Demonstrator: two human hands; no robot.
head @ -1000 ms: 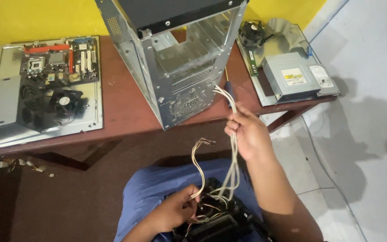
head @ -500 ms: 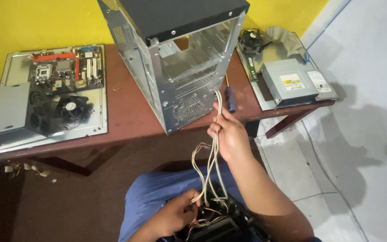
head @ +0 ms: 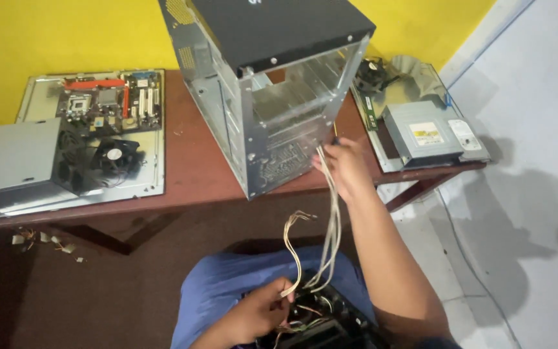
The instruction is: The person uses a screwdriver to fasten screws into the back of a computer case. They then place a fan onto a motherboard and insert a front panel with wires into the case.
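An open grey computer case [head: 272, 90] with a black top stands on a brown table [head: 195, 174]. My right hand [head: 345, 167] grips a bundle of pale cables [head: 330, 239] at the case's front lower corner. The cables run down to a black boxy part [head: 318, 320] in my lap. My left hand [head: 259, 313] rests on that part and pinches a few thin wires [head: 292, 258] that stick upward.
On the table's left lie a motherboard [head: 108, 100], a black fan [head: 112, 156] and a grey metal box [head: 14, 161] on a metal panel. At the right lie an optical drive [head: 427, 136] and another fan [head: 372, 68]. Small connectors litter the floor [head: 40, 239].
My right hand has risen with the cables from lap height up to the case's front corner. The view has shifted slightly; my left hand stays on the black part.
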